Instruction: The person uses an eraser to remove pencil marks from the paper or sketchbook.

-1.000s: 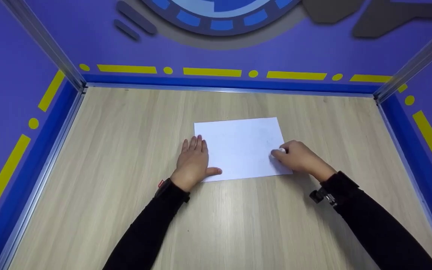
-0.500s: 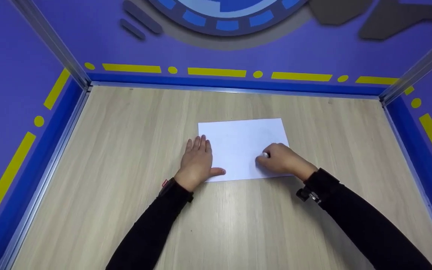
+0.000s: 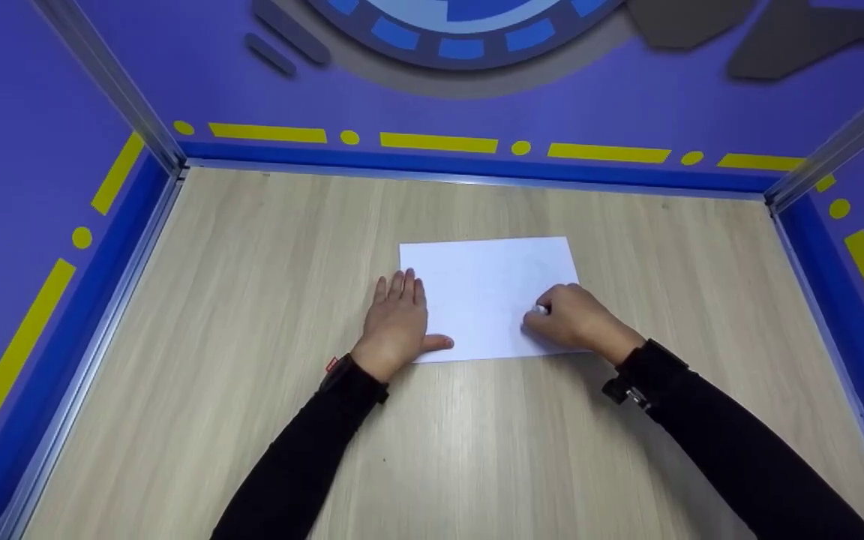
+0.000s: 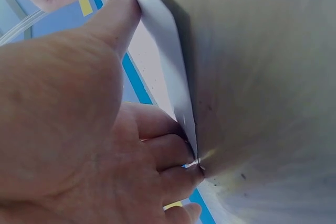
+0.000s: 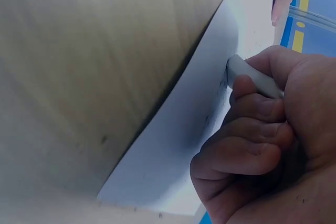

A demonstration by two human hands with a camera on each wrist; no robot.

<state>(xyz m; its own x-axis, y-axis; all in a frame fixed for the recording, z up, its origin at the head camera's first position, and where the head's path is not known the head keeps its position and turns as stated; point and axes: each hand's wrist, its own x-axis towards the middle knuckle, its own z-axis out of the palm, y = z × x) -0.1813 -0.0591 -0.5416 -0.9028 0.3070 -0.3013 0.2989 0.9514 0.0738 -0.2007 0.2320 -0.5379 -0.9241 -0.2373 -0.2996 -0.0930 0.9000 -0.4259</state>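
A white sheet of paper (image 3: 481, 285) lies on the table, with faint grey smudges toward its right side. My left hand (image 3: 394, 322) rests on the sheet's left edge, fingers straight and thumb spread along the lower left. Over the right part of the paper, my right hand (image 3: 571, 315) grips a white eraser (image 5: 254, 77) with curled fingers. In the right wrist view the eraser's end touches the paper, and small dark crumbs lie beside it. Much of the eraser is hidden inside the fist.
The wood-grain table (image 3: 432, 442) is bordered by a purple-blue back wall (image 3: 447, 112) and side walls with yellow dashes. A metal rail (image 3: 469, 180) runs along the table's far edge. Dark specks dot the tabletop near the sheet.
My right hand has swept leftward across the paper with the eraser, then shifted a little back to the right. The left hand stays in place on the sheet. The head view has drifted slightly.
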